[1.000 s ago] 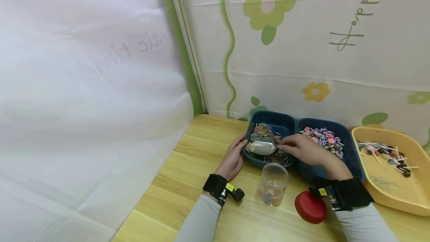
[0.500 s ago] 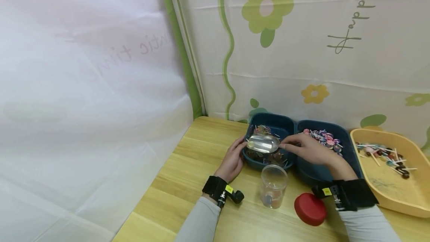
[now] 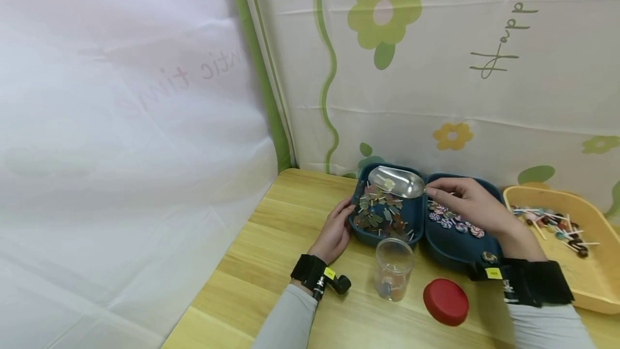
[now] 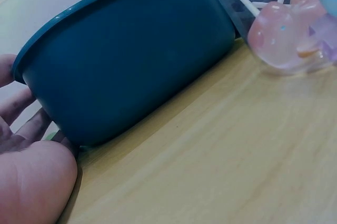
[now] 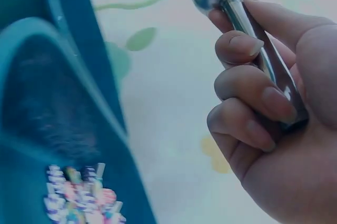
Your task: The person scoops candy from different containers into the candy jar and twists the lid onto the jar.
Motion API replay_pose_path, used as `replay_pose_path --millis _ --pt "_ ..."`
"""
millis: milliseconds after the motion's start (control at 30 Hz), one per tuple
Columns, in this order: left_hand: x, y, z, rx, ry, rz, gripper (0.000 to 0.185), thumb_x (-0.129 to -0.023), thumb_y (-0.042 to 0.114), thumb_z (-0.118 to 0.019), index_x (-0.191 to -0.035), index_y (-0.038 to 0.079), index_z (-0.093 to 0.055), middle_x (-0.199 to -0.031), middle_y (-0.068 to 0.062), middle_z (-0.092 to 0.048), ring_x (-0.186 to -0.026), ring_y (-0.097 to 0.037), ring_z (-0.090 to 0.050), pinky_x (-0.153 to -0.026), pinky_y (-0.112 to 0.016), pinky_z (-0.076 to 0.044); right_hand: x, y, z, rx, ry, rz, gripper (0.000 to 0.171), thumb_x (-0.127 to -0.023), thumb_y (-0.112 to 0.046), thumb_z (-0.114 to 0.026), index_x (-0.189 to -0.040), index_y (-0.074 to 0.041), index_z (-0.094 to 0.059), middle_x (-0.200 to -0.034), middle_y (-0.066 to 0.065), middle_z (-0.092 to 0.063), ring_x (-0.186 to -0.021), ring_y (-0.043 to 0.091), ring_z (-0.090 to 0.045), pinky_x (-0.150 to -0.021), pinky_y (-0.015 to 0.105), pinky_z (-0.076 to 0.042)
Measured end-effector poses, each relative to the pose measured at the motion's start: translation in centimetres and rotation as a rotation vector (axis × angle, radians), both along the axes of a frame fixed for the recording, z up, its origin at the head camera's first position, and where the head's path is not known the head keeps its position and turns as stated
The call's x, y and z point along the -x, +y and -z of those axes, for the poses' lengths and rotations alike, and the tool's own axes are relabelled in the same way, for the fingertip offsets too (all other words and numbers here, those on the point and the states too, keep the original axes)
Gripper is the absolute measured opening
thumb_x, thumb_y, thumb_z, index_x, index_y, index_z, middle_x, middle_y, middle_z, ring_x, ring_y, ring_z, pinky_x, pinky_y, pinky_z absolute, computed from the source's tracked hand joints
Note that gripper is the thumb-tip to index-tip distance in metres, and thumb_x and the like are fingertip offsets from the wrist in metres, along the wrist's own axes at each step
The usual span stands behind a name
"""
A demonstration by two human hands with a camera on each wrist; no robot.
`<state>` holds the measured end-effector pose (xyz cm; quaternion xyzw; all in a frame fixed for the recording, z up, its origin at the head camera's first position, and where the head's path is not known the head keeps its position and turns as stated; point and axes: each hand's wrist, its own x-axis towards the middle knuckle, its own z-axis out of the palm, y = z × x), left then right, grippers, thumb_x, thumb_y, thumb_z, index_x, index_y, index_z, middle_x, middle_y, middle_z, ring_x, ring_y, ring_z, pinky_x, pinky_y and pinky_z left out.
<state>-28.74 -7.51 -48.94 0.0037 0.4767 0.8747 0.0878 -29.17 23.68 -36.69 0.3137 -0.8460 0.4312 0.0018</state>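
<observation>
My right hand (image 3: 474, 206) grips the handle of a shiny metal scoop (image 3: 409, 185), its fingers curled round it in the right wrist view. A pale yellowish piece shows in the scoop's bowl, which hangs over the back of the left dark blue bin (image 3: 415, 225). Small translucent candy pieces (image 3: 380, 211) on sticks lie in that bin. My left hand (image 3: 333, 233) holds the bin's left side, fingers at its rim and outer wall. In front stands a clear plastic jar (image 3: 394, 268) without a lid; pink and purple candy pieces (image 4: 279, 34) show inside it in the left wrist view.
A second dark blue bin (image 3: 450, 249) with swirl lollipops adjoins the first, partly beneath my right hand. Further right stands a yellow tray (image 3: 583, 279) of lollipops. A red lid (image 3: 445, 301) lies on the wooden table (image 3: 252, 246). A printed cloth (image 3: 411, 90) hangs behind.
The scoop has moved up and to the right from low among the candy pieces, uncovering them. My right hand has moved right with it. My left hand keeps its place.
</observation>
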Motion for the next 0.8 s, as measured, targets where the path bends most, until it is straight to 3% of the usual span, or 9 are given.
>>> replay_pose_path --millis 100,333,533,800 --pt "0.0 0.0 0.0 -0.003 -0.012 -0.006 0.042 -0.11 0.013 -0.047 -0.152 0.011 -0.048 -0.158 -0.013 -0.035 -0.123 -0.02 -0.043 -0.092 -0.026 -0.041 -0.6 0.6 -0.9 0.004 0.017 0.022 0.023 -0.107 -0.014 -0.055 -0.123 -0.009 -0.071 -0.1 0.001 -0.067 -0.079 0.018 -0.056 -0.063 0.03 -0.05" --pt "-0.1 -0.1 0.1 -0.015 -0.017 -0.005 0.044 -0.11 0.014 -0.047 -0.153 0.011 -0.044 -0.16 -0.01 -0.035 -0.139 -0.022 -0.037 -0.099 -0.027 -0.039 -2.0 1.6 -3.0 0.026 0.023 0.02 0.022 -0.105 -0.006 -0.056 -0.12 -0.008 -0.072 -0.091 0.002 -0.066 -0.072 0.019 -0.056 -0.056 0.032 -0.048" --pt "0.1 0.0 0.1 -0.025 0.002 0.006 0.044 -0.11 0.013 -0.046 -0.154 0.01 -0.044 -0.161 -0.011 -0.034 -0.146 -0.025 -0.034 -0.11 -0.031 -0.036 -3.8 3.2 -4.8 -0.057 0.097 0.033 0.023 -0.102 -0.002 -0.06 -0.119 -0.01 -0.074 -0.098 -0.002 -0.072 -0.078 0.014 -0.06 -0.064 0.024 -0.049" --pt "0.3 0.0 0.1 -0.021 0.018 0.015 0.044 -0.11 0.013 -0.046 -0.154 0.01 -0.043 -0.161 -0.01 -0.035 -0.148 -0.026 -0.033 -0.119 -0.036 -0.03 -7.2 5.5 -6.5 -0.27 0.115 0.15 0.022 -0.099 -0.005 -0.066 -0.112 -0.017 -0.078 -0.096 -0.016 -0.07 -0.068 0.01 -0.052 -0.054 0.025 -0.035"
